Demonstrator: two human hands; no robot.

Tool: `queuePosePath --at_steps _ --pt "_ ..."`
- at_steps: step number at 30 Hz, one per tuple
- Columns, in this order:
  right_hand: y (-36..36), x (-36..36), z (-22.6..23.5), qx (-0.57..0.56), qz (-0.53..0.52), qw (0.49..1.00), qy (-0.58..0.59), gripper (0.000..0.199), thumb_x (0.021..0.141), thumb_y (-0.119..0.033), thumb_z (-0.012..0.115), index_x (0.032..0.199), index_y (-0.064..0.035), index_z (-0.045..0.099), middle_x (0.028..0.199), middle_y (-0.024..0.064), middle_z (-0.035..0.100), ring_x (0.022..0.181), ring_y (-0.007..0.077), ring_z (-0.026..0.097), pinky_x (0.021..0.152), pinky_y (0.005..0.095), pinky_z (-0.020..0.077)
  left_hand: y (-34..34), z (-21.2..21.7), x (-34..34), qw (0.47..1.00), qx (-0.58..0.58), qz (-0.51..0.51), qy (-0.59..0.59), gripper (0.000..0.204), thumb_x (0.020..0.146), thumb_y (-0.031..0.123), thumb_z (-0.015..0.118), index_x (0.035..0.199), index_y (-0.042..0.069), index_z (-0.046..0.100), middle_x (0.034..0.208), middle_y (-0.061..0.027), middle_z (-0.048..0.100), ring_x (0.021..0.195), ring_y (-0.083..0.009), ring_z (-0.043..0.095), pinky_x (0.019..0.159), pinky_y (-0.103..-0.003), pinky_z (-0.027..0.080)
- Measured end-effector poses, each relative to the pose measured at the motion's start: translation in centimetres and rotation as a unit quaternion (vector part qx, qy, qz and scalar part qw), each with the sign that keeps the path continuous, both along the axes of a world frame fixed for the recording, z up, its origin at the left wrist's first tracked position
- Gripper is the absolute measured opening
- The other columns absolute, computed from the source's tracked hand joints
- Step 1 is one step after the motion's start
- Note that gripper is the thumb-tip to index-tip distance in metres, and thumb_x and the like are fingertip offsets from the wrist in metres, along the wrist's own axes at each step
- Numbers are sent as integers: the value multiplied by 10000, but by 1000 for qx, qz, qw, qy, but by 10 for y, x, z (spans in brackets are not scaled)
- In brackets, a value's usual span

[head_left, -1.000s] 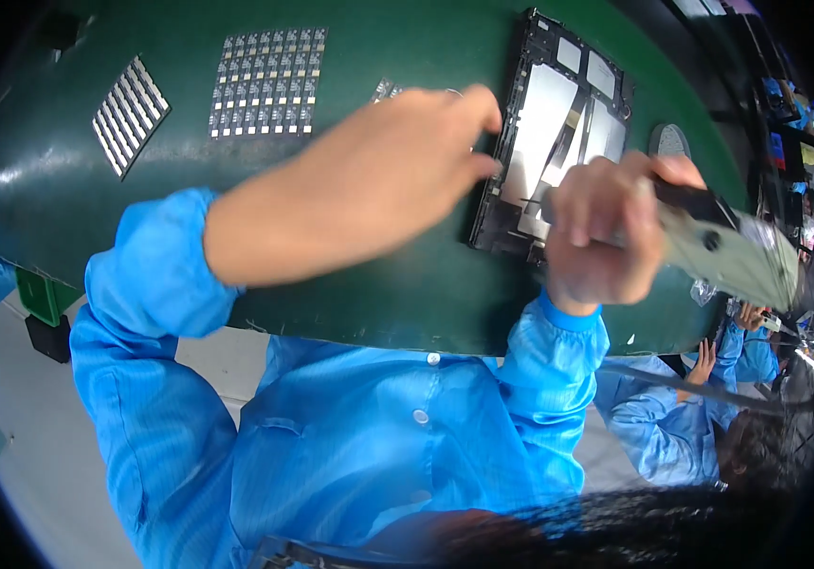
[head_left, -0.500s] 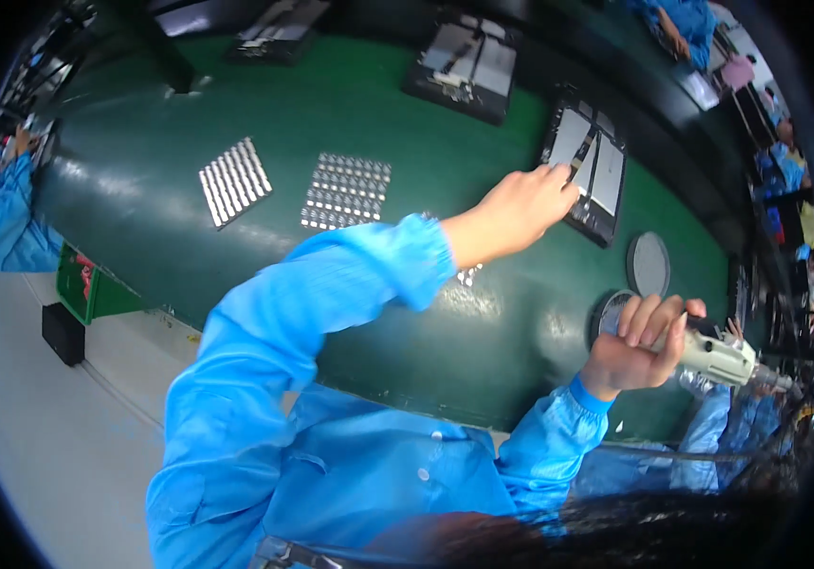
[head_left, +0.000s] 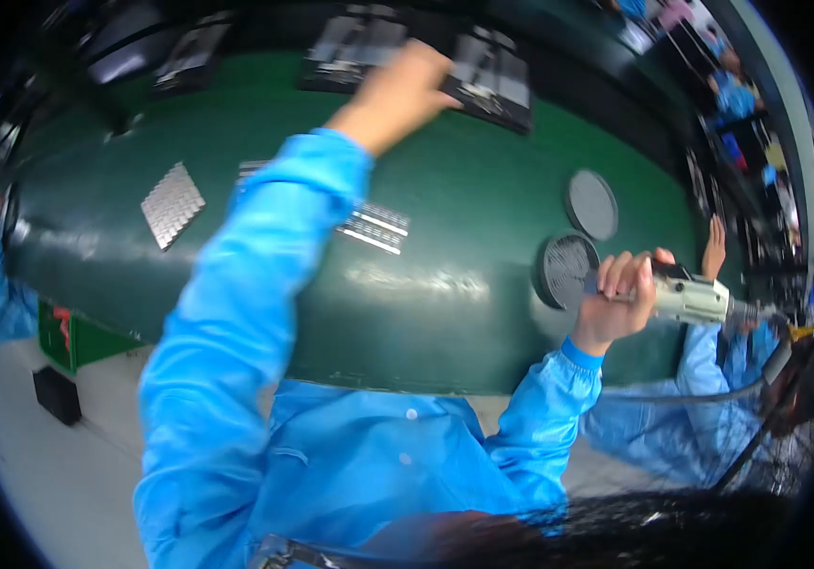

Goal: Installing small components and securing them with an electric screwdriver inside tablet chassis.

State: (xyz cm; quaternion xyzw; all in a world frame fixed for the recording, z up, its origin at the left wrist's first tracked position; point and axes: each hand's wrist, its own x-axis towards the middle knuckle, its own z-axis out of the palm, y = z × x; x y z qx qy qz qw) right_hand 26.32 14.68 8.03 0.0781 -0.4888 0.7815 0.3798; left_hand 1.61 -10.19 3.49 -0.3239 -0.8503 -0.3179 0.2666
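My left hand (head_left: 399, 97) reaches to the back of the green table, beside a flat black device with grey panels (head_left: 492, 76). Motion smears its fingers, so I cannot tell whether they touch or grip the device's near left corner. In my right hand (head_left: 618, 302), raised over the table's right part, is a pale electric screwdriver (head_left: 693, 296), its tip pointing right. Below and left of that hand lies a round black dish (head_left: 547, 284) with small contents I cannot make out. A round grey disc (head_left: 593, 205) lies behind it.
More flat devices stand along the back, one mid-back (head_left: 355, 47) and another farther left (head_left: 193, 52). Small metal parts lie in rows at left (head_left: 173, 206); my left forearm partly covers more rows (head_left: 376, 228). A green bin (head_left: 94, 337) hangs lower left. Co-workers sit at both ends.
The view has shifted. My left hand has moved away and left, and the device it was on now stands farther back, nearly level with its neighbour. The right hand still holds the screwdriver.
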Motion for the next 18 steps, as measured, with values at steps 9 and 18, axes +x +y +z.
queuePosePath --at_steps 9,18 --pt "44 16 -26 36 -72 996 -34 294 837 -21 548 1127 10 503 593 20 378 420 109 367 395 263 316 -146 -30 -38 976 -52 105 -183 590 806 367 759 1302 105 580 1234 -165 622 1154 -277 593 983 -342 442" --pt "43 2 -36 20 -70 995 -72 268 811 26 584 1073 26 527 571 42 433 424 110 374 397 269 329 -169 -22 -59 704 475 -40 -526 429 892 115 680 1256 -63 540 1242 -209 555 1161 -260 563 1001 -365 491"
